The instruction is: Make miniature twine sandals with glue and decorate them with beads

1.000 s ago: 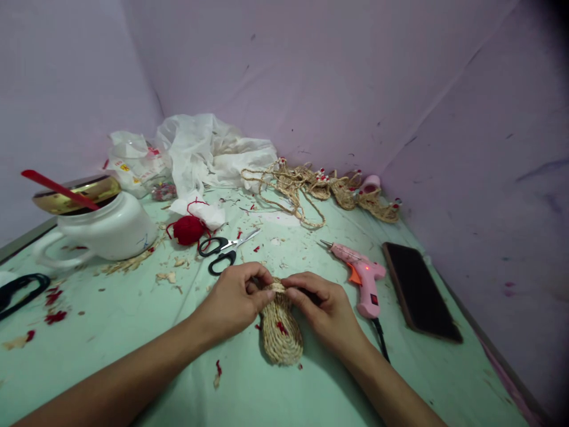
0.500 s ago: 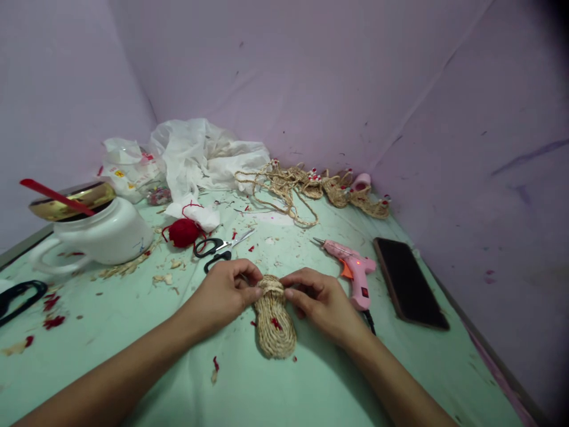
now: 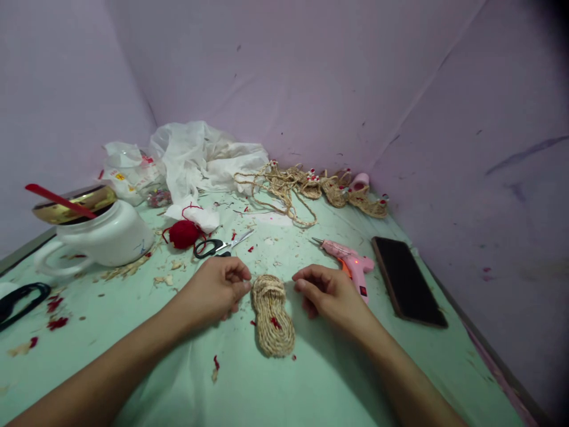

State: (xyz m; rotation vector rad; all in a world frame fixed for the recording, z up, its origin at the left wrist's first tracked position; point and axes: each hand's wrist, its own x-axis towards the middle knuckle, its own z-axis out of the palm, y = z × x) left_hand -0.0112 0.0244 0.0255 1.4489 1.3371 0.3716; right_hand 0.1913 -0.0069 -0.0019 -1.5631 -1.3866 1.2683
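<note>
A small slipper of coiled straw rope (image 3: pixel 274 326) lies flat on the green cloth, a braided strap across its far end and a bit of red fibre on its sole. My left hand (image 3: pixel 216 290) is just left of the strap, fingers curled but apart, holding nothing. On the other side, my right hand (image 3: pixel 326 293) hovers near the strap with thumb and fingers apart and nothing in them. Neither hand touches the slipper. Beyond my right hand lies a pink glue gun (image 3: pixel 349 261) with its orange light on.
Black-handled scissors (image 3: pixel 222 243) and a red yarn ball (image 3: pixel 184 234) lie beyond my left hand. A white pot (image 3: pixel 106 237) stands left, a phone (image 3: pixel 409 281) right. Finished straw slippers (image 3: pixel 335 191), loose braided rope (image 3: pixel 284 201) and a white plastic bag (image 3: pixel 204 157) sit along the wall.
Both hands have let go of the slipper's strap end and moved apart, left hand to the left, right hand to the right. The slipper stays on the cloth.
</note>
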